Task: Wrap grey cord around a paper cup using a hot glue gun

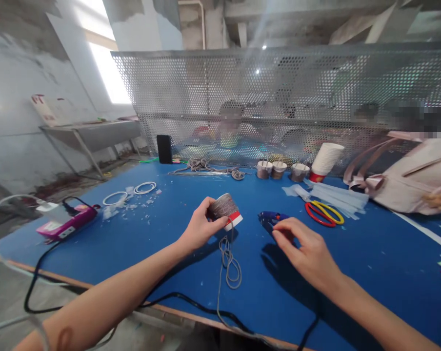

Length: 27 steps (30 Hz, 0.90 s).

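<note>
Over the blue surface (184, 195), your left hand (198, 224) pinches a tilted, cord-wrapped cup (224, 207) between thumb and fingers, loose grey cord (228, 265) looping below. Your right hand's (311, 251) curled fingertips meet a dark blue tool (269, 222) near the scissors (309, 213); how firmly they close, I cannot tell.

A long table with a flat blue top (140, 258) stands before an upright grey perforated metal screen (191, 87). At the left there is a stained, pale plaster wall (11, 117), with a bright rectangular window (109, 73) above a grey metal side table (103, 131). Small ceiling lights (264, 47) are shining.
</note>
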Motion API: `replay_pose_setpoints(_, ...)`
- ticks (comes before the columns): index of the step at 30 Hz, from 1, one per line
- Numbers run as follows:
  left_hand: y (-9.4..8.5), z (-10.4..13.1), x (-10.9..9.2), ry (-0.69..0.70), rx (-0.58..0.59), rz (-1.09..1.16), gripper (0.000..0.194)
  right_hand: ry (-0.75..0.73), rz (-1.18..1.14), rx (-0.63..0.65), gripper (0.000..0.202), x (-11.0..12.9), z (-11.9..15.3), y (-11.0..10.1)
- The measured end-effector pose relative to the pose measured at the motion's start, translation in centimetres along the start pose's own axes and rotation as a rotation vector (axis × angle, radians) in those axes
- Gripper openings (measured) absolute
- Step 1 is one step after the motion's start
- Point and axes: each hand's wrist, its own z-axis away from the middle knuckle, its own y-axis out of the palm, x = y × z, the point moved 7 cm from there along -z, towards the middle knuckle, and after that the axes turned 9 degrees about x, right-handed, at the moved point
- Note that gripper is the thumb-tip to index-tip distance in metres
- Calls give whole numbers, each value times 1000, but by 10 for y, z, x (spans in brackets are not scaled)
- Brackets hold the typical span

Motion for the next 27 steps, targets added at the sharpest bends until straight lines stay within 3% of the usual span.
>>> replay_pose_setpoints(3,7,1,3,-36,26,47,22,-48,-87,154,9,18,-10,31)
replay_pose_setpoints(6,14,2,7,-87,82,111,24,-80,-110,157,11,23,-14,41)
replay_pose_setpoints(9,18,2,10,-126,130,170,24,-161,-36,-48,8,19,-6,20)
replay_pose_setpoints(11,18,1,10,-125,137,192,23,-182,39,-230,20,9,4,-3)
replay_pose_setpoints(14,18,0,10,-104,147,197,22,-10,10,-368,33,-25,16,-25)
replay_pose_setpoints(16,18,-1,11,-109,145,188,22,207,-71,-282,42,-56,19,-19)
replay_pose_setpoints(19,17,-2,13,-119,115,165,22,448,-202,-49,45,-89,22,9)
replay_pose_setpoints(23,13,-4,11,-109,66,60,21,540,-271,140,39,-97,16,35)
replay_pose_setpoints(27,7,-4,9,-92,13,-154,18,542,-343,189,30,-91,4,41)
